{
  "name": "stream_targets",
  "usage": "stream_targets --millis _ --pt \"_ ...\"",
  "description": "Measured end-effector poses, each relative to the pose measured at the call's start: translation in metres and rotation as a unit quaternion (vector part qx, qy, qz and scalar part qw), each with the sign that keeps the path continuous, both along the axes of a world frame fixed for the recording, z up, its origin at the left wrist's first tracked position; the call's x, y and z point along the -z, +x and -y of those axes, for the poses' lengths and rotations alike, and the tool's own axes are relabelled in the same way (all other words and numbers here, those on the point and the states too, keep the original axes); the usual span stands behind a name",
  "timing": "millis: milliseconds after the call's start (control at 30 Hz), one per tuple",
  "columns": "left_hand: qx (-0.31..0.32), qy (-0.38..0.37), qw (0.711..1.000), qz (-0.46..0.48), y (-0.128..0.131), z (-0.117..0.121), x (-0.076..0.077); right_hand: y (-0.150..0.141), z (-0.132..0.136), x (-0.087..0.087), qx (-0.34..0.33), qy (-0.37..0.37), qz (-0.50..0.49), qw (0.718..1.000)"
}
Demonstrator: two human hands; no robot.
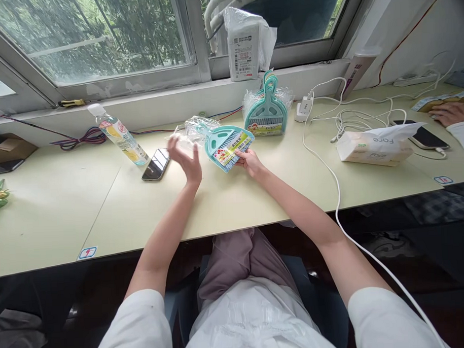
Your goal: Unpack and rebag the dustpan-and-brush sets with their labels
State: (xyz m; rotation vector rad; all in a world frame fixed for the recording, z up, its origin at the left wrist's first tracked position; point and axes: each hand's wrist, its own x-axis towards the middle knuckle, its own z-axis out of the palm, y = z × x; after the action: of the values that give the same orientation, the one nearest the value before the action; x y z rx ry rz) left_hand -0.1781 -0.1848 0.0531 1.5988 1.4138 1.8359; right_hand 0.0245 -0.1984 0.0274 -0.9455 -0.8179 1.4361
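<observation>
My right hand [250,161] grips the lower edge of a teal mini dustpan-and-brush set [226,142] with a colourful label, holding it just above the pale green table [233,199]. My left hand [186,158] hovers beside it, fingers spread and holding nothing, close to crumpled clear plastic wrapping [194,129]. A stack of the same teal dustpan sets in clear wrap [267,109] stands behind, near the window sill.
A black phone [156,164] and a tilted drink bottle [119,134] lie to the left. A tissue pack [375,144], white cables [332,140], a charger [304,108] and another phone [421,134] sit right. Another person's hand [451,113] rests at the far right.
</observation>
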Motion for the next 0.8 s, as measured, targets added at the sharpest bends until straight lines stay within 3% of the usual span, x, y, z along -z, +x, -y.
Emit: stream_targets --millis 67,100,233,333,567,800 --pt "-0.03 -0.041 0.99 0.133 -0.006 -0.005 -0.003 0.0 0.001 -0.001 -0.002 0.018 -0.001 1.0" --pt "-0.007 -0.071 0.978 0.194 -0.01 -0.009 -0.003 -0.001 0.001 -0.001 -0.004 0.025 -0.001 1.0" --pt "0.224 -0.176 0.899 0.332 -0.013 -0.022 0.0 -0.002 0.002 -0.002 -0.012 0.041 0.012 0.999" --pt "0.307 -0.19 0.867 0.345 -0.006 -0.022 0.006 -0.004 0.004 -0.003 -0.029 0.048 0.015 0.998" --pt "0.391 -0.212 0.842 0.304 0.0 -0.012 0.006 -0.003 0.003 -0.004 -0.038 0.045 -0.02 0.998" --pt "0.406 -0.265 0.82 0.304 0.004 -0.01 0.011 -0.003 0.002 -0.007 -0.018 0.069 -0.043 0.996"
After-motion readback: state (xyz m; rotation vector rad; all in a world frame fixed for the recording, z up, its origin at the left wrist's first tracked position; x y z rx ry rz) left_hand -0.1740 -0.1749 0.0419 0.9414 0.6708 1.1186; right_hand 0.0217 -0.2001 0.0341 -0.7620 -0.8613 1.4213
